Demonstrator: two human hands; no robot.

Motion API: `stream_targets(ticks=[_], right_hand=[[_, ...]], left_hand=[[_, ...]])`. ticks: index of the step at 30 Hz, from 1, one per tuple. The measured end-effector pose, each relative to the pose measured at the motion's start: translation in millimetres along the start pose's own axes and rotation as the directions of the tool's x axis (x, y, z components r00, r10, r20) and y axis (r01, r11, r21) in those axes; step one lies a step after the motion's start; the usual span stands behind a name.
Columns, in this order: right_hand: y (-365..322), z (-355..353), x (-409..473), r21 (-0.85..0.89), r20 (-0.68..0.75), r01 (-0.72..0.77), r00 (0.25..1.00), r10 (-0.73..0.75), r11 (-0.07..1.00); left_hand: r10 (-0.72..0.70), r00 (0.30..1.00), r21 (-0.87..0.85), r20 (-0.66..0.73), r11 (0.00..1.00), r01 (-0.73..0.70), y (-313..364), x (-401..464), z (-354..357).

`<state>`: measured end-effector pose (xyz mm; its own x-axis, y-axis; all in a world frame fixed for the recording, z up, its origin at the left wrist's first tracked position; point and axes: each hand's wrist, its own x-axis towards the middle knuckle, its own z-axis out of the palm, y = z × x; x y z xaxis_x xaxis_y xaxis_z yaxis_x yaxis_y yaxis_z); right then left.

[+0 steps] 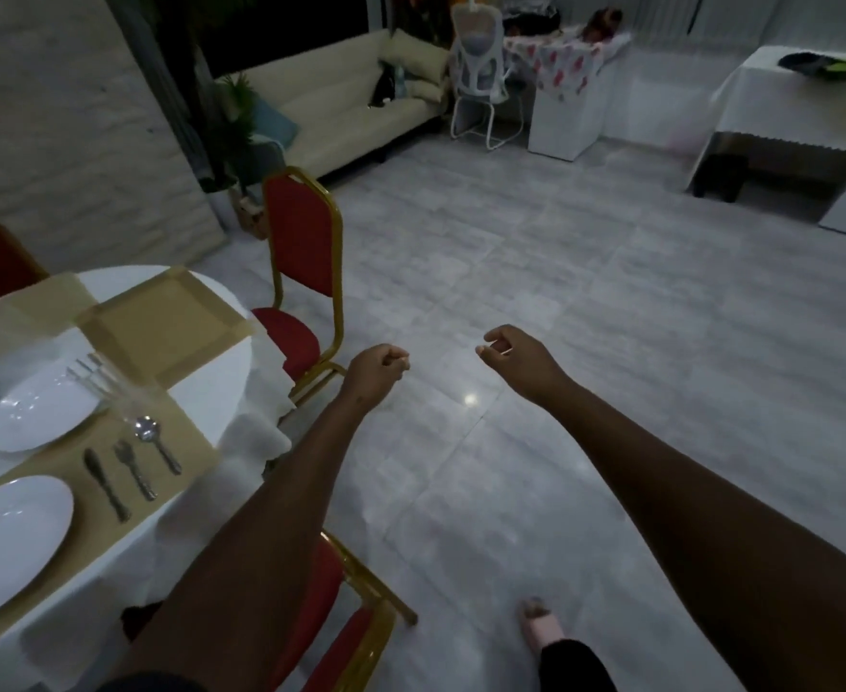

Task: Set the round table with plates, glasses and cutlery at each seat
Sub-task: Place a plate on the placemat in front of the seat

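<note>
The round table (211,392), draped in a white cloth, is sitting at the left edge of the view, and everything else is placed here relative to it. On its near side a white plate (9,544) is lying on a tan placemat (181,452), and just to the right of that plate a knife (106,484), a fork (134,469) and a spoon (157,444) are lying side by side, handles pointing toward the camera. A second plate (41,409) is resting farther in on the table, with a clear glass (129,397) lying tilted beside its right rim; another fork (84,367) is lying just past it. A bare placemat (161,327) is covering the far side of the table.

Both hands are hovering off the table to its right, over the grey tiled floor (560,292), well apart from the plates and cutlery. The left hand (376,367) is curled into a loose fist, nearer the table; whether anything small is pinched in it cannot be told. The right hand (510,352) is farther from the table, fingers bent and half closed around nothing visible.

A red chair with a gold frame (301,252) is standing just beyond the table's right edge, and another red chair (346,616) is tucked at its near side, under the left forearm. A foot in a pink slipper (540,626) is showing on the floor, right of that chair. Far from the table, a cream sofa (341,102) is standing against the back wall.
</note>
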<state>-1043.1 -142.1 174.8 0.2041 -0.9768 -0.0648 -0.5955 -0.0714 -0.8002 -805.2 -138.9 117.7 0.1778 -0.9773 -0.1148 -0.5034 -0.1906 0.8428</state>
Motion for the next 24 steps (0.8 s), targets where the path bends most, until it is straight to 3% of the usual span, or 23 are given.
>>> stream_targets(ticks=[7, 12, 18, 24], right_hand=[[21.1, -42.6, 104.9, -0.021, 0.127, 0.107, 0.987, -0.104, 0.994], [2.4, -34.2, 156.8, 0.004, 0.22, 0.211, 0.953, -0.207, 0.977], [-20.4, 21.2, 208.3, 0.042, 0.404, 0.283, 0.872, -0.275, 0.958], [-44.4, 70.3, 283.1, 0.014, 0.494, 0.337, 0.816, -0.3, 0.941]], left_hand=[[-0.074, 0.983, 0.091, -0.167, 0.992, 0.09, 31.6, 40.7, 9.0], [-0.103, 0.95, 0.146, -0.296, 0.978, 0.151, 48.4, 45.1, -13.4], [-0.216, 0.885, 0.127, -0.413, 0.948, 0.291, 10.2, 59.3, -40.8], [-0.345, 0.824, 0.007, -0.449, 0.921, 0.39, -45.1, 98.7, -59.8]])
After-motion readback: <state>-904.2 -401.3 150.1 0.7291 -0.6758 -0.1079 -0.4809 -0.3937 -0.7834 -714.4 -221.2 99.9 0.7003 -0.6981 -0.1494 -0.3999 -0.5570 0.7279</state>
